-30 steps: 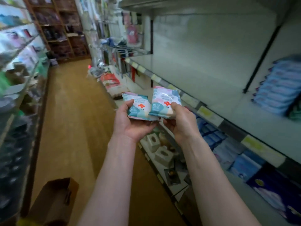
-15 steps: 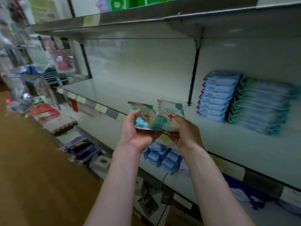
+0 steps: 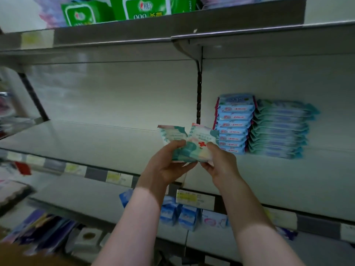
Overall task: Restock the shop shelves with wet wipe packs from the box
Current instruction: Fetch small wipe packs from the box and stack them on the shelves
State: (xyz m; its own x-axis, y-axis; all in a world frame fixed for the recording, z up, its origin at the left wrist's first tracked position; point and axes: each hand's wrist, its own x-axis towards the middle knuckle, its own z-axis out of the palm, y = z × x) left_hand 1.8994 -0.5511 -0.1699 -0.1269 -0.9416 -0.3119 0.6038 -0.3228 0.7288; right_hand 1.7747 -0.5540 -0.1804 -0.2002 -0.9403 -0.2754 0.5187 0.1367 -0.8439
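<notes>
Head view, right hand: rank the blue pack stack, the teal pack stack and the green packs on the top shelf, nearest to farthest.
1. Blue pack stack: just beyond the right hand, slightly to its right.
2. Teal pack stack: further right, against the blue one.
3. Green packs: high above, to the left.

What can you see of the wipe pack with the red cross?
The wipe pack with the red cross is a flat pouch of glossy film, printed white, teal and pale pink, with a crimped top edge. It stands nearly upright in the air before the middle shelf. The right hand pinches its lower right side, thumb beside the cross; its left part overlaps a similar pack in the left hand.
</notes>
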